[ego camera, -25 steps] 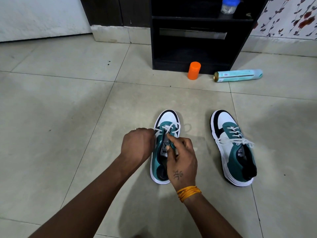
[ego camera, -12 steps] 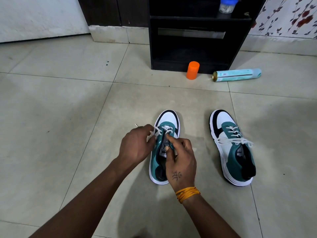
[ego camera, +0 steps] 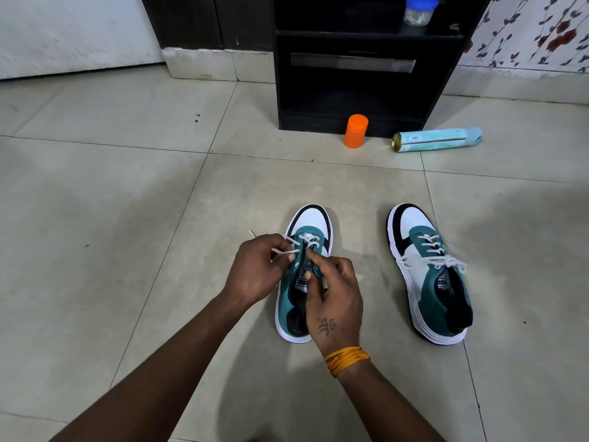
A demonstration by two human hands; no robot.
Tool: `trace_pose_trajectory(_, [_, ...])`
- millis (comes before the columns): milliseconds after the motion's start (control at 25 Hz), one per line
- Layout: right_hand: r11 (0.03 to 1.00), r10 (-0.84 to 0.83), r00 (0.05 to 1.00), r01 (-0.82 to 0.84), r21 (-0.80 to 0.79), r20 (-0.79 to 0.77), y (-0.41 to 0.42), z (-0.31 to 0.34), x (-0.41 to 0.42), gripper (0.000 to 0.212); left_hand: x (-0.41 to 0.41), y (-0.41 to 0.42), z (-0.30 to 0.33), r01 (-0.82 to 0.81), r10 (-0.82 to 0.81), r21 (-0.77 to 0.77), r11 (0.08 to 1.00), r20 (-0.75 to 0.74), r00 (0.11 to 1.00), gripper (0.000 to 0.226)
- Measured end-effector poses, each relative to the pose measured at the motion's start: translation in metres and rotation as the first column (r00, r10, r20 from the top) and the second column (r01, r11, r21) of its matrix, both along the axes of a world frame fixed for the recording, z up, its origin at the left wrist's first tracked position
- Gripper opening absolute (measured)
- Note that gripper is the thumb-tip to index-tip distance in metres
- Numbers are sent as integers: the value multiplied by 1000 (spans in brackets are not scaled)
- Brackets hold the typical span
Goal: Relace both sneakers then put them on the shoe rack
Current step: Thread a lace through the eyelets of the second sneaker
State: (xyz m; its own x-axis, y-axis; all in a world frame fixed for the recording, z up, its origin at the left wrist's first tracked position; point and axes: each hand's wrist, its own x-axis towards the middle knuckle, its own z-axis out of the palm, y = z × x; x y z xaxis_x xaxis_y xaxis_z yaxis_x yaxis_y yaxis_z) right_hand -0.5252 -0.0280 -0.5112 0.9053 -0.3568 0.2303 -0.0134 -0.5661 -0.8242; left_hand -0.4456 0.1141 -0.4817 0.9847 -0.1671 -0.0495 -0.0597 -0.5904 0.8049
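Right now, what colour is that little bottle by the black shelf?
Orange, seen in the head view.

The tiled floor bears two sneakers, an orange cap, what seems a spray can, and a black rack.

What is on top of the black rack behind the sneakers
On the black rack's upper shelf stands a clear jar with a blue lid. A small dark object near the shelf's right edge is too dim to identify. Anything higher is cut off by the frame.

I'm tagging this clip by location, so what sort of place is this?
Probably a room in a home: tiled floor, flower-patterned wall, and a dark shelf unit that may be the shoe rack.
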Motion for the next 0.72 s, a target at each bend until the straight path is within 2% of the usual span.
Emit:
trace_pose_trajectory(40, [1000, 2, 1000, -2, 1, 4, 0, 0, 0, 46, 0, 0, -1, -31, 30, -28, 999, -27, 999, 17])
trace_pose_trajectory(120, [999, 0, 1000, -1, 33, 28, -1, -3, -1, 45, 4, 3, -3, -199, 142, -254, 946, -226, 964, 21])
trace_pose_trajectory(200, [995, -23, 998, 18, 97, 52, -2, -5, -2, 43, 4, 5, -2, -430, 180, -488, 760, -478, 860, 19])
trace_pose_trajectory(240, [992, -33, 998, 26, 122, 61, -2, -6, -3, 42, 4, 7, -2, -496, 179, -520, 695, -543, 820, 16])
trace_pose_trajectory(320, [990, -31, 997, 21, 137, 70, -3, -6, -3, 39, 2, 10, -5, -514, 169, -526, 678, -569, 805, 10])
trace_pose_trajectory(400, [992, -13, 998, 4, 127, 64, -5, -4, -3, 38, -1, 8, -7, -444, 198, -497, 746, -472, 859, 7])
trace_pose_trajectory(440, [992, -7, 998, -1, 128, 61, -7, -3, -2, 37, 0, 7, -8, -377, 236, -422, 825, -349, 907, 5])
trace_pose_trajectory(480, [991, -3, 998, -4, 131, 58, -8, -3, 0, 37, 2, 6, -10, -287, 248, -297, 911, -162, 955, 6])
trace_pose_trajectory(520, [991, -2, 998, -5, 131, 56, -9, -3, 1, 37, 5, 5, -12, -188, 195, -132, 973, 42, 980, 20])
trace_pose_trajectory(560, [992, -2, 999, -5, 128, 53, -10, -3, 1, 37, 9, 5, -15, -89, 85, 11, 996, 203, 976, 29])
trace_pose_trajectory(640, [992, 1, 999, -7, 124, 53, -10, -2, 2, 37, 17, 4, -17, 60, -149, 260, 964, 340, 929, 24])
trace_pose_trajectory(720, [993, -4, 998, -2, 119, 57, -10, -1, 2, 37, 26, 6, -14, 116, -289, 425, 897, 368, 884, 14])
